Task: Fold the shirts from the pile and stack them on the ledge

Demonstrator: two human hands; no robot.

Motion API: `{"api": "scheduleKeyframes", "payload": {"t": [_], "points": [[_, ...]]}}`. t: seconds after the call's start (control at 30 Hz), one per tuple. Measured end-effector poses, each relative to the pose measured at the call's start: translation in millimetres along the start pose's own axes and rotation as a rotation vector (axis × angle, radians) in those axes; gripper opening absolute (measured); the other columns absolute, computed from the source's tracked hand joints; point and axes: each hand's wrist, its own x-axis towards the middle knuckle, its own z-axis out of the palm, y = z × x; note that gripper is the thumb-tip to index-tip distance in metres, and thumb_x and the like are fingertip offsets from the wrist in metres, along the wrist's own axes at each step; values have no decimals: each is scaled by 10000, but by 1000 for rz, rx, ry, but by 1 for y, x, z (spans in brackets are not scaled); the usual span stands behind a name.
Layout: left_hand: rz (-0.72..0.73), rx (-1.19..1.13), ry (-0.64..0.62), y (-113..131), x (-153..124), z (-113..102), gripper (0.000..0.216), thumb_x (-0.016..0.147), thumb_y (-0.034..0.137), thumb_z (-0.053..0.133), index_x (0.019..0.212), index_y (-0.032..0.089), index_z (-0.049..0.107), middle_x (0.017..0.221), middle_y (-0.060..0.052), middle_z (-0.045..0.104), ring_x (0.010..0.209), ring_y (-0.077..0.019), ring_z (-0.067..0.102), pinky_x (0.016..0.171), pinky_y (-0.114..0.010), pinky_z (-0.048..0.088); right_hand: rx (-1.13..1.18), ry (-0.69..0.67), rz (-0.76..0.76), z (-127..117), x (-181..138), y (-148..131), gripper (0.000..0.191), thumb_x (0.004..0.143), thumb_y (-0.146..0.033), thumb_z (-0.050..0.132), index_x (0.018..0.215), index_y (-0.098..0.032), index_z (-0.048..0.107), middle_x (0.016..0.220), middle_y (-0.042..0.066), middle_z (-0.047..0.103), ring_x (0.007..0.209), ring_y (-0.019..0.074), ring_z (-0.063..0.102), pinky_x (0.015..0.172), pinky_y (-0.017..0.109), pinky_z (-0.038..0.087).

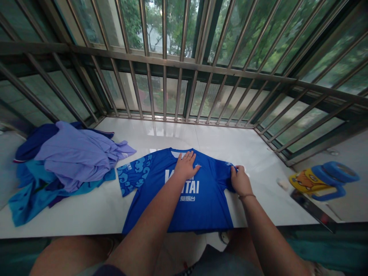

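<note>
A blue T-shirt point(207, 207) with white lettering lies front up on the white ledge, its collar toward the window and its hem at the near edge. My left hand point(186, 165) rests flat on the chest just below the collar, fingers spread, and the forearm covers part of the lettering. At the end of the sleeve on the right, my right hand point(240, 180) pinches the cuff between thumb and fingers. The opposite sleeve, with a light blue wave pattern, is stretched out to the left.
A heap of clothes point(77, 153), lavender, navy and turquoise, lies on the left of the white ledge point(267, 199). A yellow and blue bottle point(322, 178) with a handle stands at the right, near a dark flat strip point(312, 210). Metal window bars point(184, 63) enclose the far side.
</note>
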Motion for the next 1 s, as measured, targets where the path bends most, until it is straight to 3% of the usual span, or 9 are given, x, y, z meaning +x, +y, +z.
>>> {"api": "scheduleKeyframes", "payload": {"t": [0.17, 0.27, 0.33, 0.47, 0.63, 0.77, 1.0], "points": [[1, -1, 13, 0, -1, 1, 836, 1074, 704, 300, 1755, 219, 327, 1831, -84, 252, 1716, -292, 190, 1395, -603, 81, 181, -16, -83, -4, -7, -2, 433, 959, -495, 698, 1256, -180, 695, 1031, 118, 810, 957, 282, 776, 799, 335, 544], [4, 4, 27, 0, 0, 2, 824, 1075, 693, 318, 1752, 224, 335, 1827, -86, 274, 1714, -300, 199, 1394, -605, 86, 248, -11, -178, -6, -19, -9, 370, 927, -428, 708, 1226, -211, 732, 1004, 78, 808, 847, 248, 768, 760, 337, 559], [2, 7, 31, 0, 0, 3, 821, 1073, 690, 335, 1752, 228, 337, 1827, -85, 276, 1713, -311, 201, 1393, -608, 91, 247, 16, -291, -6, -33, -22, 353, 942, -345, 678, 1272, -231, 724, 1052, 70, 808, 854, 237, 769, 788, 345, 579], [5, 20, 39, -2, 1, 5, 775, 1076, 624, 393, 1752, 248, 337, 1832, -79, 263, 1712, -317, 205, 1390, -617, 106, 194, 12, -634, -1, -70, -63, 429, 949, -174, 617, 1364, -250, 694, 1267, 94, 777, 1095, 260, 764, 962, 387, 602], [22, 64, 8, -6, 5, 8, 677, 1072, 320, 420, 1744, 269, 351, 1837, -57, 249, 1703, -278, 241, 1383, -615, 150, 148, -162, -942, 3, -113, -100, 385, 1049, -283, 637, 1430, -243, 672, 1316, 108, 768, 1191, 287, 740, 1012, 413, 603], [21, 10, 53, -5, 7, 9, 614, 1093, 331, 390, 1703, 282, 434, 1813, -73, 325, 1686, -290, 293, 1376, -635, 165, 175, -97, -872, 5, -121, -79, 291, 1114, -326, 533, 1321, -237, 717, 1234, 97, 788, 1144, 282, 746, 1003, 422, 599], [-7, -212, 158, -8, 3, 4, 579, 1014, 161, 419, 1558, 239, 603, 1742, -84, 471, 1684, -275, 302, 1382, -655, 149, 193, 184, -532, 17, -112, 14, 255, 1069, -301, 505, 1169, -212, 722, 1079, 118, 779, 1013, 292, 744, 951, 452, 601]]}}
